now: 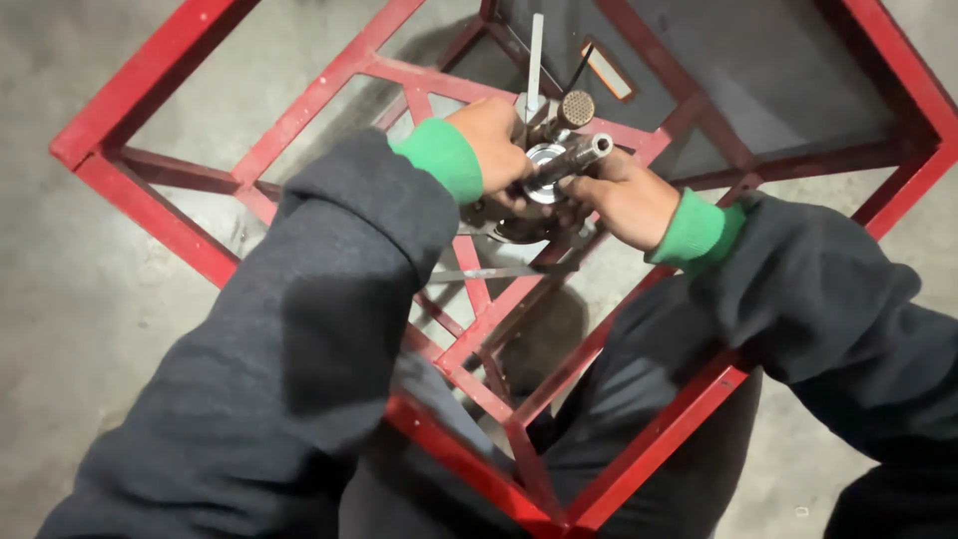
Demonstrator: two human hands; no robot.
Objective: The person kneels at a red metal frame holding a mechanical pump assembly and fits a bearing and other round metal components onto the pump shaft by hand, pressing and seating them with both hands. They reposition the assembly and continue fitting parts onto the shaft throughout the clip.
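A small rectangular label [608, 70], pale with an orange-red border, lies tilted on the grey floor inside the red metal frame [150, 75].

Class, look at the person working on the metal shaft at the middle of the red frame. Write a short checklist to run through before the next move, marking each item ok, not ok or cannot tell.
1. Left hand on the metal assembly beside the shaft: ok.
2. Right hand gripping under the metal shaft: ok.
3. Shaft seated in its round housing: cannot tell, the hands hide the joint.
4. Red frame standing steady on the concrete floor: cannot tell, its feet are out of sight.
5. Green cuffs clear of the shaft: ok.
6. Black cable behind the knurled knob clear of the hands: ok.
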